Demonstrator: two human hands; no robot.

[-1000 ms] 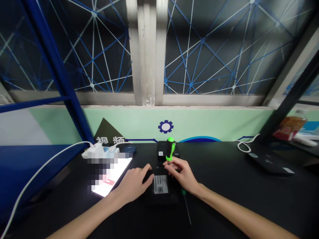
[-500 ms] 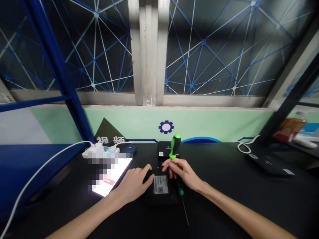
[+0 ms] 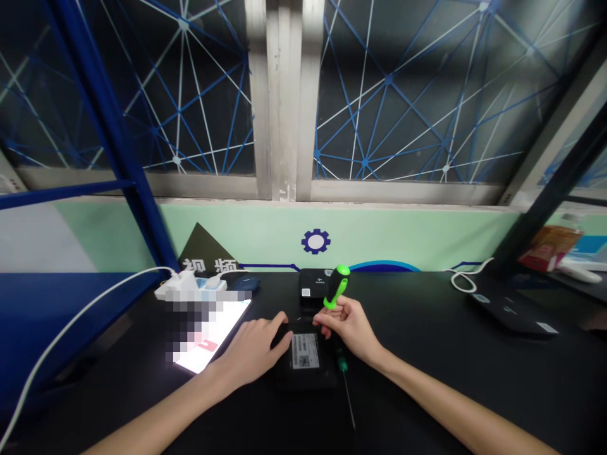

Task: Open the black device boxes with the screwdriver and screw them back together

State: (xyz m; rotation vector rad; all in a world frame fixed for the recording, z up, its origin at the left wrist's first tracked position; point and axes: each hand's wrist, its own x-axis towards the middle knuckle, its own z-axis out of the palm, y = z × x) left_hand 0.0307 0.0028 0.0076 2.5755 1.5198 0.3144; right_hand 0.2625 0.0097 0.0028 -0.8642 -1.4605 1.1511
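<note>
Beyond, dark patterned windows [image 3: 417, 120]; beneath both hands [image 3: 253, 346], seemingly smooth black table [image 3: 427, 341].

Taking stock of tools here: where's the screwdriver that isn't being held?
In the head view, the unheld screwdriver lies on the table just right of the nearer black box, close to the right hand.

Tilted screwdriver [image 3: 337, 287] in right hand [image 3: 353, 325]
</note>
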